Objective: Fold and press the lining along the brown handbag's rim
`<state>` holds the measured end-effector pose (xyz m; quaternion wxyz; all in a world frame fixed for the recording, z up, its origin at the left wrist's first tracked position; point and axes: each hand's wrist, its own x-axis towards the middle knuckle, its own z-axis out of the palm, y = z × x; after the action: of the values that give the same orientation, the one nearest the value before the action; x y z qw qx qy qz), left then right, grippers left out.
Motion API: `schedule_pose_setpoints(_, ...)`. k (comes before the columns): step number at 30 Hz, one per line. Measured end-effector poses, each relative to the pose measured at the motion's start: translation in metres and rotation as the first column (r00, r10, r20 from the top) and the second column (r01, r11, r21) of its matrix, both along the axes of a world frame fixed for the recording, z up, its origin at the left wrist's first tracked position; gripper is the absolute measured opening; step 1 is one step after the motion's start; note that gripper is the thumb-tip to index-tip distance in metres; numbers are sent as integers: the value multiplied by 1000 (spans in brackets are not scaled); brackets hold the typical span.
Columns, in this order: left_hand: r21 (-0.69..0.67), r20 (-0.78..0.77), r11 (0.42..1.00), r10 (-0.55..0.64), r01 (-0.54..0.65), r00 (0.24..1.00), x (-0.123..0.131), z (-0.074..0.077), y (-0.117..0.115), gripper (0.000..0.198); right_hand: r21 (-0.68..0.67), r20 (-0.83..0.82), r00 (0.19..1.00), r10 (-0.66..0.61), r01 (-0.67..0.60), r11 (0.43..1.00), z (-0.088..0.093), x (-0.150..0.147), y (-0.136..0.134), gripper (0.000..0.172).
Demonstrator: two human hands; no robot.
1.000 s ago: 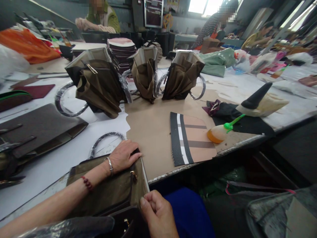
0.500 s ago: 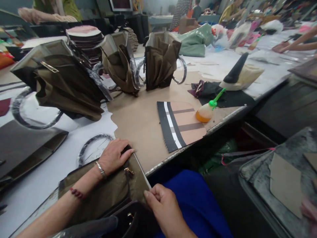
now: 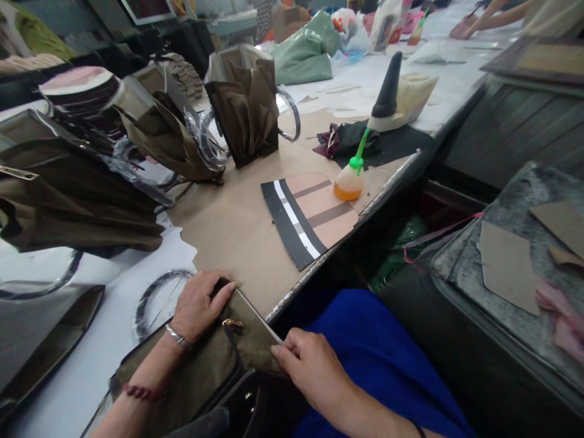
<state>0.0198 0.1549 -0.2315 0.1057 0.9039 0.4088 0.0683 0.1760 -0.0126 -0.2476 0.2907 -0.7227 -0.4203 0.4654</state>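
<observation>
An olive-brown handbag (image 3: 191, 365) lies at the table's near edge, its lining and a gold zipper pull (image 3: 233, 324) facing up. My left hand (image 3: 198, 307) grips the bag's far corner, thumb on top and fingers over the edge. At the near end of the same pale edge, my right hand (image 3: 308, 359) pinches the bag between thumb and bent fingers. A dark plastic-wrapped ring handle (image 3: 145, 304) shows beyond my left wrist. Toward the camera, the bag's dark lower part and a wrapped handle are partly cut off by the frame.
Several brown bags (image 3: 249, 103) with wrapped handles stand at the left and back. A glue bottle (image 3: 348, 182) with a green nozzle rests on a striped panel (image 3: 296, 225). Behind is a black-and-cream object (image 3: 396, 100). Cardboard pieces (image 3: 508, 267) lie on a grey surface at right.
The view has turned to the right, so the table things appear shifted left. Both hands keep their hold on the bag's edge, and more of my right forearm shows.
</observation>
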Motion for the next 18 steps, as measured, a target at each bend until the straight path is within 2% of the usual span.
schedule_pose_setpoints(12,-9,14,1000,9,-9,1000,2,3,0,32,15,74,997,37,-39,999,4,2,-3,17)
schedule_pose_setpoints(18,-30,20,998,57,-56,998,4,6,-3,31,66,29,999,30,-32,997,2,1,-3,16)
